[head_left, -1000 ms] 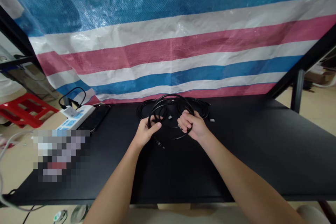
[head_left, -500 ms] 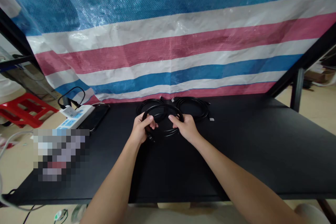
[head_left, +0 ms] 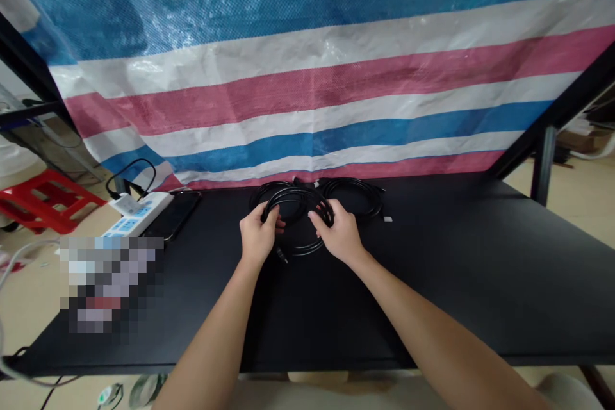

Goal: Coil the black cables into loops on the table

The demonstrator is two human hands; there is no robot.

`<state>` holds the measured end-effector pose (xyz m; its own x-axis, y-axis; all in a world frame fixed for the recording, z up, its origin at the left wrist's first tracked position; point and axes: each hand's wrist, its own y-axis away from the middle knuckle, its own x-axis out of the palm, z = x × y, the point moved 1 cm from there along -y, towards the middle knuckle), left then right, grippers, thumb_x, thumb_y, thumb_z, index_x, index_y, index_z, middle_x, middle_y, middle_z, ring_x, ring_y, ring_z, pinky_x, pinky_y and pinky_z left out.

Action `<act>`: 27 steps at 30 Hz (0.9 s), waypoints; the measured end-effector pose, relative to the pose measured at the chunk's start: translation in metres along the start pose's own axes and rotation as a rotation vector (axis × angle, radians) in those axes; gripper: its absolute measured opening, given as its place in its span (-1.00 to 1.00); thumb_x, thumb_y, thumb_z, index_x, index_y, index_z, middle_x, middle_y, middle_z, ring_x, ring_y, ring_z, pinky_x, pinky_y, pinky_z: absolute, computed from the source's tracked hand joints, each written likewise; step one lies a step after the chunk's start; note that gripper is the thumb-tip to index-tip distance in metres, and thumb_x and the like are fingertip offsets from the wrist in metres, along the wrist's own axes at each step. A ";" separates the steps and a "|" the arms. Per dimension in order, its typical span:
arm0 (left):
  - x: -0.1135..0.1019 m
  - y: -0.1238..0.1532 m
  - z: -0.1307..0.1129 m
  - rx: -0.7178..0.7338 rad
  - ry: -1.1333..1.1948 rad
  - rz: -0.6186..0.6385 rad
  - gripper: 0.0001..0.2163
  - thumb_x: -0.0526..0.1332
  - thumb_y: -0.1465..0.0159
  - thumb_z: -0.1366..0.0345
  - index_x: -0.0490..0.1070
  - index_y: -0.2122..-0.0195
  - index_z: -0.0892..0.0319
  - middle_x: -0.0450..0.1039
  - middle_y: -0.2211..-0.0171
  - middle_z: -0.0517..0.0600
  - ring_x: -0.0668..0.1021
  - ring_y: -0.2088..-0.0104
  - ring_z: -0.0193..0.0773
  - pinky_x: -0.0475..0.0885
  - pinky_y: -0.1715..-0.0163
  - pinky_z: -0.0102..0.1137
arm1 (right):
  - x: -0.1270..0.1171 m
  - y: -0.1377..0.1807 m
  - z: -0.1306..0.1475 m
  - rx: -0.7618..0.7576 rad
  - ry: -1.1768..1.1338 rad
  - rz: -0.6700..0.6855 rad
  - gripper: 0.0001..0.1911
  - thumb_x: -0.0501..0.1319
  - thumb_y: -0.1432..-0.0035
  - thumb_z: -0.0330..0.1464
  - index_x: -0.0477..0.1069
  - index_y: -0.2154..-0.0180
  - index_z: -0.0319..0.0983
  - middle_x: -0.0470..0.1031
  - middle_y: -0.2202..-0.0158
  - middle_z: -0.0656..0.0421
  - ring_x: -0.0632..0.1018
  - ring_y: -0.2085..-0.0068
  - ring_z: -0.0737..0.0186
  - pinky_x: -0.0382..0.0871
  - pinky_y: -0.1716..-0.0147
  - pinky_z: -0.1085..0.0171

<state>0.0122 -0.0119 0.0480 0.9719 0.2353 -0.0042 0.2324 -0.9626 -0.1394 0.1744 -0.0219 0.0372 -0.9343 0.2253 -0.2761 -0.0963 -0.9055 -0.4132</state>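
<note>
A coiled black cable (head_left: 298,193) is held up between my two hands, over the middle of the black table. My left hand (head_left: 258,230) is closed around the left side of the loops. On the opposite side my right hand (head_left: 339,229) grips the same coil, thumb toward the inside. Below my left hand hangs a plug end (head_left: 282,255) of the cable. Just behind lie two more coiled black cables, the left coil (head_left: 257,195) partly covered by the held one, the right coil (head_left: 372,197) resting beyond my right hand.
On the left of the table (head_left: 480,282) are a white power strip (head_left: 139,214) with a plugged-in charger and a black phone (head_left: 175,214). A pixelated patch covers something in front of them. A striped tarp (head_left: 312,90) hangs behind. A red stool (head_left: 52,202) stands at left.
The loops of the held coil have spread apart at the top and right side. The plug end hangs slightly lower and farther right. My hands have shifted only a little.
</note>
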 end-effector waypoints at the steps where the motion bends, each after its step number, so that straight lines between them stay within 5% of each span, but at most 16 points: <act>1: 0.000 -0.001 0.000 -0.046 0.008 0.018 -0.76 0.33 0.00 0.15 0.39 0.46 0.21 0.37 0.65 -0.12 0.50 0.66 -0.31 0.41 0.70 -0.47 | -0.001 -0.001 -0.001 -0.008 0.030 -0.006 -0.81 0.17 -0.03 -0.17 0.30 0.39 -0.16 0.42 0.62 0.26 0.47 0.61 0.26 0.37 0.52 0.29; 8: -0.002 -0.003 -0.005 -0.272 0.302 0.115 -0.63 0.41 0.11 0.14 0.20 0.54 0.17 0.18 0.74 -0.25 0.17 0.79 -0.56 0.09 0.83 -0.60 | -0.005 -0.006 -0.003 -0.004 0.279 0.121 -0.82 0.17 -0.03 -0.25 0.24 0.52 -0.15 0.48 0.56 0.18 0.54 0.47 0.16 0.34 0.46 0.28; 14: -0.010 -0.008 -0.004 -0.356 0.429 0.076 -0.51 0.44 0.18 0.24 0.02 0.56 0.11 -0.07 0.77 -0.35 0.02 0.79 -0.60 -0.12 0.81 -0.62 | 0.005 -0.003 0.021 0.100 0.813 0.263 -0.76 0.03 -0.23 -0.22 0.35 0.33 -0.23 0.54 0.44 -0.01 0.59 0.36 0.00 0.33 0.41 0.21; 21: -0.013 -0.015 0.000 -0.291 0.578 -0.057 -0.63 0.37 0.23 0.44 0.17 0.48 0.15 0.32 0.60 -0.20 0.26 0.69 -0.56 0.10 0.73 -0.61 | 0.020 -0.014 0.033 0.132 1.055 0.340 -0.61 -0.11 -0.31 -0.26 0.39 0.14 -0.35 0.57 0.32 -0.16 0.61 0.24 -0.07 0.37 0.30 0.13; 27: -0.016 -0.021 0.011 -0.177 0.372 -0.230 -0.63 0.34 0.17 0.45 0.28 0.32 0.13 0.42 0.41 -0.14 0.50 0.51 -0.42 0.41 0.48 -0.49 | 0.035 -0.049 0.035 0.220 0.981 0.383 -0.56 -0.13 -0.32 -0.28 0.42 0.06 -0.37 0.55 0.15 -0.20 0.58 0.12 -0.05 0.35 0.17 0.13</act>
<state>-0.0083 0.0065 0.0398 0.8342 0.4123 0.3662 0.4148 -0.9067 0.0759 0.1345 0.0179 0.0780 -0.2415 0.0141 -0.9703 -0.0068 -0.9999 -0.0128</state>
